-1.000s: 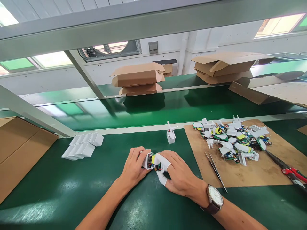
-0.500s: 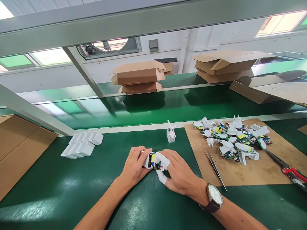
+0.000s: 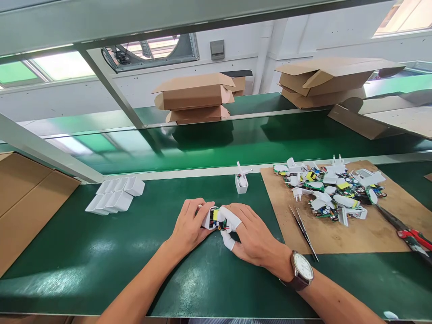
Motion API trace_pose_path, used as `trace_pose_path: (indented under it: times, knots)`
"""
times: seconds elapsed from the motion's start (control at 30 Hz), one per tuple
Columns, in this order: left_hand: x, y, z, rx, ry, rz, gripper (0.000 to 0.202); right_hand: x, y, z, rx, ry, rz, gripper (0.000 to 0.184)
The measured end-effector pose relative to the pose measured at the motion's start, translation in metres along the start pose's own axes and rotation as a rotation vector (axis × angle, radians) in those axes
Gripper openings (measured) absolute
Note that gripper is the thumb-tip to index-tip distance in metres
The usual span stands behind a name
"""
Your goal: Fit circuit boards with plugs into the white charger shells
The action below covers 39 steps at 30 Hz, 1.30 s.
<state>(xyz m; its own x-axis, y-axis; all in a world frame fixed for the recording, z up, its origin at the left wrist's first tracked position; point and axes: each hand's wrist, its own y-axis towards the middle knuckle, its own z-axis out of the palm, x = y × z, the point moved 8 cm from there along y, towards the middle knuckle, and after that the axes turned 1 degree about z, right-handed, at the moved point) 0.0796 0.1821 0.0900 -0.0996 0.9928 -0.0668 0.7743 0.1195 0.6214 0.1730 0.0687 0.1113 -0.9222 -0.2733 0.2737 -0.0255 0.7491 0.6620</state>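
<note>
Over the green bench my left hand [image 3: 189, 227] is closed around a white plastic charger housing [image 3: 206, 220]. A circuit board [image 3: 218, 220] with a yellow-wrapped part and small components sits at the housing's open end, partly in it. My right hand [image 3: 253, 234], with white covers on thumb and forefinger, pinches the board from the right. Fingers hide part of the board, so how deep it goes in I cannot tell. Beyond my hands, a white housing [image 3: 241, 188] stands upright with white parts sticking out of its top. Several white housings [image 3: 114, 201] lie in rows at the left.
At the right, a brown cardboard sheet [image 3: 270, 198] bears a pile of circuit boards with white plug parts [image 3: 332, 189], tweezers [image 3: 305, 236] and red-handled cutters [image 3: 410, 236]. A carton [image 3: 30, 202] stands at left. Cardboard boxes [image 3: 195, 96] are stacked beyond the green belt [image 3: 249, 139].
The camera view has tipped slightly downward, bringing the bench's front edge into sight. Both hands keep nearly the same hold on the housing and board.
</note>
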Motion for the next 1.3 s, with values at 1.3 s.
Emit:
trace_pose_path:
  times: [1.3]
  knots:
    - [0.0015,-0.0029,0.0054,0.019,0.016,-0.016,0.046,-0.0052,0.0024,0.0004,-0.022,0.012,0.029,0.054]
